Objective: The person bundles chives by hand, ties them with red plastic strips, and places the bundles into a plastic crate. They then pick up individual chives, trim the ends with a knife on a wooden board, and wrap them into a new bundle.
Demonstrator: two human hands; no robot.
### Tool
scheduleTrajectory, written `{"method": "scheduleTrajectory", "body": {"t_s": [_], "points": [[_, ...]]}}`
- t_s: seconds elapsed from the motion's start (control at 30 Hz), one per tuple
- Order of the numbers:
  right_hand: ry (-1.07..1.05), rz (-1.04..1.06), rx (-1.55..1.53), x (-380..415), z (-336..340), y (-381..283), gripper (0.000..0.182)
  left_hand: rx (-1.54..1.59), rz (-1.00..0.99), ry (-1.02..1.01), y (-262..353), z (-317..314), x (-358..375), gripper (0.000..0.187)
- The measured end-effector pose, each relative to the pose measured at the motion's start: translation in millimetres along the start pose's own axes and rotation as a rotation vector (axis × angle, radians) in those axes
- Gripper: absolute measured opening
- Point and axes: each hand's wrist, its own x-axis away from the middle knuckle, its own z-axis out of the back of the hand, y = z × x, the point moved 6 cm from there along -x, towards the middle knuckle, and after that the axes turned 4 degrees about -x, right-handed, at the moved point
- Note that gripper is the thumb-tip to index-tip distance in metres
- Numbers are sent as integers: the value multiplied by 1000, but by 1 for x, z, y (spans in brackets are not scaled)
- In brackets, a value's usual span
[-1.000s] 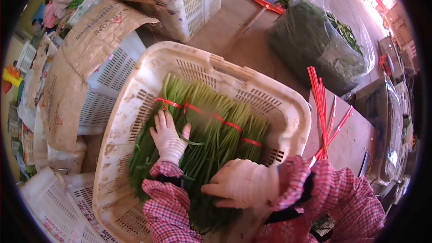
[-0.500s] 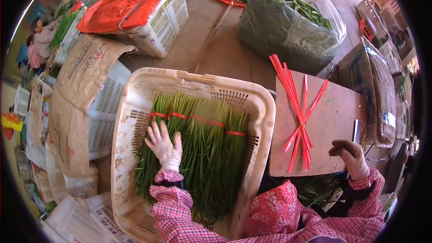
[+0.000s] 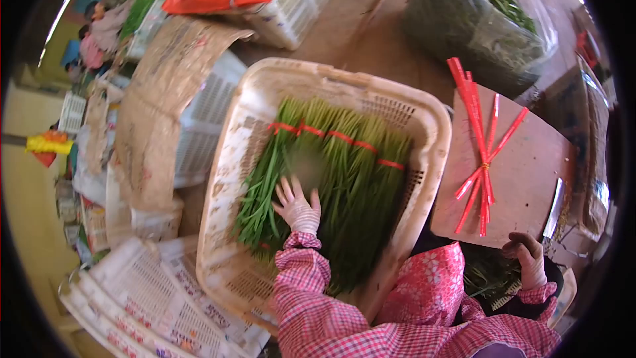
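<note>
Bundles of long green chives (image 3: 351,179) lie side by side in a dirty cream plastic basket (image 3: 430,103), each bound by a red tie near its pale ends. My left hand (image 3: 297,209), in a pale glove, rests with spread fingers on the leaves at the left side. To the right, my right hand (image 3: 527,258) hovers by the near corner of a brown board (image 3: 530,179). Its glove is dark at the fingers, which are loosely bent and hold nothing visible. Red tie strips (image 3: 485,159), gathered at one point, lie on the board.
A narrow shiny flat object (image 3: 552,209) lies at the board's right edge. Beyond stand a clear bag of greens (image 3: 477,26) and a crate under red plastic (image 3: 291,6). Brown sacking (image 3: 159,106) covers a crate at left. Several white crates (image 3: 146,298) are stacked nearer me.
The camera view has shifted, so the basket and board appear further right. My left hand has slid down the leaves, away from the red ties. My right hand has lowered slightly beside the board.
</note>
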Motion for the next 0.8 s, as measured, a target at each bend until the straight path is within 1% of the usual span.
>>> {"method": "scheduleTrajectory", "body": {"t_s": [0.03,0.1,0.17,0.23,0.27,0.33,0.4,0.43,0.47,0.5,0.53,0.57,0.6,0.63,0.7,0.73,0.77,0.8], "points": [[-31,-1,4,2,0,2,38,48,89,-23,-22,-12,23,69],[-19,10,24,4,3,5,40,185,372,-262,-60,-26,57,74],[-42,18,33,9,3,5,41,382,707,-311,-114,-54,102,79],[-36,16,8,8,8,13,43,470,948,-771,-144,-64,141,75],[-37,20,6,8,7,12,43,472,948,-767,-142,-54,142,75],[-48,22,-4,9,3,10,42,966,1322,-396,-145,-18,157,60],[-64,16,-5,10,-1,16,42,929,970,154,-136,36,135,50],[-76,16,-3,8,-3,18,41,541,540,339,-112,75,114,45],[-94,16,3,6,-7,22,41,541,258,414,-71,123,90,45],[-100,-10,-21,6,-10,27,38,752,102,313,-43,124,73,47],[-103,-33,-44,6,-12,32,34,775,-103,250,-13,125,55,49],[-115,-27,-36,6,-13,36,34,631,-264,165,14,116,36,50],[-120,-50,-5,6,-12,42,31,424,-328,82,38,107,25,52],[-123,-73,24,5,-13,46,29,356,-361,74,50,86,14,52],[-106,-84,55,9,-16,44,26,329,-248,92,48,52,-10,51],[-98,-99,48,10,-13,46,26,335,-203,150,36,33,-19,50],[-87,-112,42,12,-37,17,27,344,-159,210,28,30,-28,49],[-83,-118,45,11,-35,22,28,339,-168,182,24,26,-38,47]]}}
